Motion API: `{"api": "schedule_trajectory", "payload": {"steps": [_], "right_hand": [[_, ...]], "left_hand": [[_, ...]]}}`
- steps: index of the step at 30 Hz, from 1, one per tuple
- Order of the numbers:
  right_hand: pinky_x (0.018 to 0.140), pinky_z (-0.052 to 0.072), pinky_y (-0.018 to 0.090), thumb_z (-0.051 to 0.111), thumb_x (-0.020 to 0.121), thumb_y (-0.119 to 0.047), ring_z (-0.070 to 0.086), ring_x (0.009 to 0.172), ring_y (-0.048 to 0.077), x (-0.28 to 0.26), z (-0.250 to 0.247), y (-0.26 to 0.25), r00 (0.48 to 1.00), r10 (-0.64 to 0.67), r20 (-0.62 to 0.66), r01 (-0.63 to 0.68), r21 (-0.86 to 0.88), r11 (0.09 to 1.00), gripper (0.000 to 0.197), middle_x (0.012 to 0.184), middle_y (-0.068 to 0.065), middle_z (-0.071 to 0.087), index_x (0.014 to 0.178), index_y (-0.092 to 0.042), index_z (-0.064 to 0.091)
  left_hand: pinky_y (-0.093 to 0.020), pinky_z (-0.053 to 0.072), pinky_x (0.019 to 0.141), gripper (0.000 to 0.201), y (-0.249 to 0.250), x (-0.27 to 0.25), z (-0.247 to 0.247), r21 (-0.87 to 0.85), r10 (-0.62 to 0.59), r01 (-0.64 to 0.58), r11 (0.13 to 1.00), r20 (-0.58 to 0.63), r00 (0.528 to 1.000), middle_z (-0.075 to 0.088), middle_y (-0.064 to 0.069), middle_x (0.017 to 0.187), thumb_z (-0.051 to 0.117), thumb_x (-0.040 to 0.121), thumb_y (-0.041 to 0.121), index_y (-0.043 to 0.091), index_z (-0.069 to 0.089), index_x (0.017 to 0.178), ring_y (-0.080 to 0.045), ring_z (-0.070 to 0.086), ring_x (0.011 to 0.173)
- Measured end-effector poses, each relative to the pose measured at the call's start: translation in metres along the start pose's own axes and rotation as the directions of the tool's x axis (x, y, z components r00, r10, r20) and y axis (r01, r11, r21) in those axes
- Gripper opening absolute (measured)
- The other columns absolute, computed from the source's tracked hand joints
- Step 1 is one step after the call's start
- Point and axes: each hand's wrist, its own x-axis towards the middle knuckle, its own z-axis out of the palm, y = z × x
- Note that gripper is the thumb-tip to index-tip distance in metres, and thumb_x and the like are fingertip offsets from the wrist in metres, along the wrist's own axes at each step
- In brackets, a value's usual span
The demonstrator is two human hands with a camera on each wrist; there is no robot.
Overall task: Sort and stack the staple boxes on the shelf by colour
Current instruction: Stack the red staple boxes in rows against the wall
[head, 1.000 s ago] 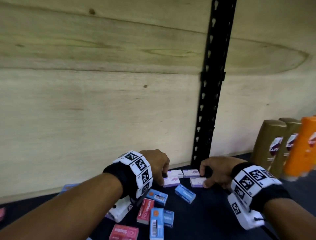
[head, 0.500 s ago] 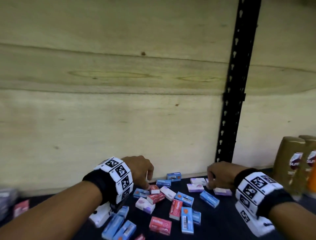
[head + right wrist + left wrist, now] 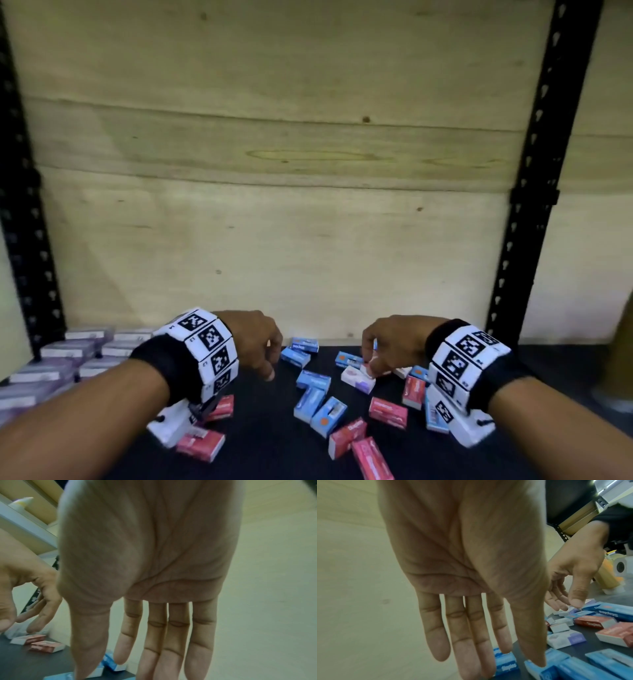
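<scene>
Small staple boxes lie scattered on the dark shelf point(image 3: 267, 431): blue ones point(image 3: 310, 404) in the middle, red ones point(image 3: 388, 413) toward the front, and a white-and-purple one point(image 3: 358, 378). Purple boxes point(image 3: 68, 351) sit grouped at the far left. My left hand point(image 3: 263, 359) hangs over the pile's left side, fingers straight and empty in the left wrist view point(image 3: 471, 628), thumb tip just above a blue box point(image 3: 537, 669). My right hand point(image 3: 376, 359) reaches down with straight fingers point(image 3: 163, 635) to the white-and-purple box and holds nothing; whether it touches is unclear.
A plywood wall point(image 3: 308, 222) closes the back of the shelf. Black perforated uprights stand at the left point(image 3: 24, 205) and right point(image 3: 534, 171). A blurred tan bottle point(image 3: 621, 359) stands at the far right edge.
The view has swung left, bringing the purple group into sight and pushing the bottles out. Both hands have left the purple boxes by the right upright and now hang over the mixed pile.
</scene>
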Motion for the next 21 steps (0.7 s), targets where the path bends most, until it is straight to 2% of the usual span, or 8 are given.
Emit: {"api": "schedule_trajectory", "payload": {"steps": [2, 4, 6, 9, 12, 16, 18, 21], "right_hand": [[0.078, 0.042, 0.027, 0.070, 0.085, -0.043, 0.055, 0.084, 0.013, 0.003, 0.001, -0.014, 1.000, -0.031, -0.007, 0.031, -0.003, 1.000, 0.023, 0.077, -0.020, 0.051, 0.102, -0.028, 0.064], [0.080, 0.045, 0.028, 0.069, 0.086, -0.044, 0.055, 0.075, 0.010, 0.005, 0.001, -0.028, 0.999, -0.043, 0.010, 0.043, -0.003, 0.999, 0.025, 0.075, -0.019, 0.051, 0.104, -0.028, 0.064], [0.082, 0.046, 0.030, 0.069, 0.087, -0.045, 0.056, 0.074, 0.009, 0.008, 0.000, -0.041, 0.998, -0.047, 0.031, 0.048, -0.014, 0.999, 0.029, 0.082, -0.015, 0.056, 0.109, -0.026, 0.064], [0.078, 0.045, 0.029, 0.069, 0.087, -0.043, 0.057, 0.086, 0.015, 0.013, 0.000, -0.058, 0.997, -0.067, 0.048, 0.069, -0.031, 0.997, 0.030, 0.100, -0.008, 0.060, 0.111, -0.026, 0.065], [0.076, 0.045, 0.028, 0.070, 0.087, -0.041, 0.058, 0.087, 0.015, 0.020, 0.002, -0.076, 0.993, -0.107, 0.054, 0.108, -0.029, 0.994, 0.026, 0.101, -0.009, 0.063, 0.108, -0.025, 0.067], [0.081, 0.050, 0.032, 0.071, 0.083, -0.044, 0.062, 0.090, 0.017, 0.034, 0.004, -0.100, 0.987, -0.150, 0.066, 0.152, -0.043, 0.987, 0.028, 0.101, -0.007, 0.065, 0.105, -0.027, 0.068], [0.078, 0.048, 0.031, 0.071, 0.084, -0.044, 0.060, 0.087, 0.017, 0.041, 0.004, -0.112, 0.983, -0.173, 0.068, 0.176, -0.049, 0.983, 0.027, 0.095, -0.007, 0.063, 0.105, -0.026, 0.067], [0.079, 0.046, 0.029, 0.070, 0.086, -0.041, 0.058, 0.089, 0.016, 0.052, 0.002, -0.125, 0.977, -0.205, 0.059, 0.208, -0.045, 0.977, 0.030, 0.100, -0.007, 0.062, 0.111, -0.025, 0.066]], "left_hand": [[-0.025, 0.047, 0.079, 0.031, -0.011, -0.012, 0.006, -0.003, -0.033, 0.033, 0.999, -0.001, 0.999, 0.061, 0.012, 0.092, 0.074, 0.079, 0.042, 0.028, 0.067, 0.105, -0.011, 0.058, 0.086], [-0.025, 0.047, 0.079, 0.030, -0.024, -0.023, 0.011, -0.022, -0.068, 0.068, 0.997, 0.006, 0.998, 0.061, 0.013, 0.093, 0.073, 0.079, 0.042, 0.028, 0.067, 0.105, -0.011, 0.059, 0.087], [-0.025, 0.047, 0.078, 0.029, -0.037, -0.034, 0.015, -0.025, -0.097, 0.097, 0.995, 0.007, 0.995, 0.061, 0.013, 0.093, 0.073, 0.079, 0.042, 0.029, 0.067, 0.104, -0.011, 0.059, 0.088], [-0.024, 0.046, 0.080, 0.028, -0.053, -0.050, 0.018, -0.039, -0.132, 0.132, 0.990, 0.014, 0.991, 0.063, 0.011, 0.096, 0.072, 0.081, 0.040, 0.027, 0.068, 0.105, -0.011, 0.059, 0.090], [-0.023, 0.046, 0.082, 0.028, -0.068, -0.063, 0.021, -0.063, -0.159, 0.161, 0.985, 0.024, 0.987, 0.066, 0.009, 0.104, 0.072, 0.083, 0.037, 0.026, 0.068, 0.108, -0.010, 0.059, 0.092], [-0.023, 0.046, 0.078, 0.028, -0.084, -0.069, 0.030, -0.059, -0.198, 0.200, 0.978, 0.039, 0.979, 0.066, 0.010, 0.101, 0.073, 0.083, 0.037, 0.026, 0.068, 0.108, -0.009, 0.058, 0.088], [-0.025, 0.048, 0.080, 0.028, -0.091, -0.070, 0.032, -0.042, -0.217, 0.218, 0.975, 0.034, 0.976, 0.067, 0.008, 0.103, 0.072, 0.082, 0.039, 0.027, 0.068, 0.108, -0.010, 0.059, 0.088], [-0.025, 0.048, 0.078, 0.027, -0.100, -0.070, 0.034, -0.049, -0.249, 0.249, 0.967, 0.018, 0.968, 0.066, 0.007, 0.101, 0.072, 0.082, 0.038, 0.026, 0.068, 0.106, -0.012, 0.060, 0.087]]}}
